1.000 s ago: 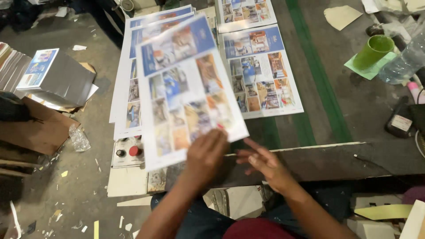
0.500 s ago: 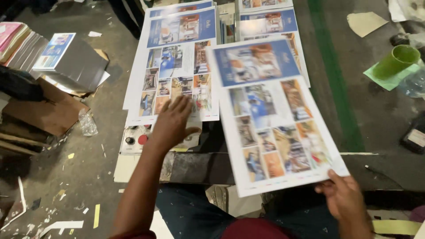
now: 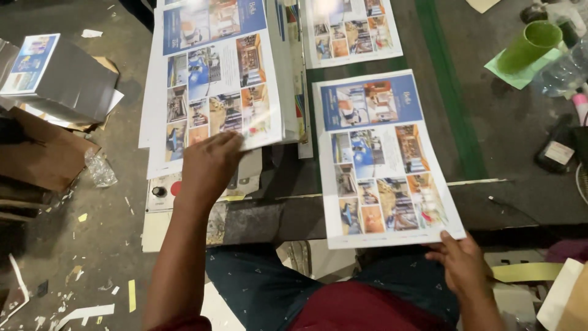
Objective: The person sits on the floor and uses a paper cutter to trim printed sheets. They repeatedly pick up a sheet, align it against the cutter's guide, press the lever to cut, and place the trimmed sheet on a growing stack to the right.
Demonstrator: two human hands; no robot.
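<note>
Two hands, two printed sheets.
Left hand (image 3: 208,162) fingers flat, together on stack (image 3: 214,92) edge; right hand (image 3: 465,263) fingers clamped on loose sheet (image 3: 383,153) corner, table (image 3: 514,153) bare beside.

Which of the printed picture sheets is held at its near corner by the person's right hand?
The single sheet lying alone at right; the right hand grips its bottom corner. The left hand rests on the stacked sheets.

My left arm runs up from the lower left of the frame to the centre, bare forearm straight, and my left hand (image 3: 208,167) lies palm down with its fingers curled together, pressing flat. My right hand (image 3: 467,265) sits at the lower right, wrist bent inward, its grip a pinch with the thumb on top and fingers tucked underneath.
</note>
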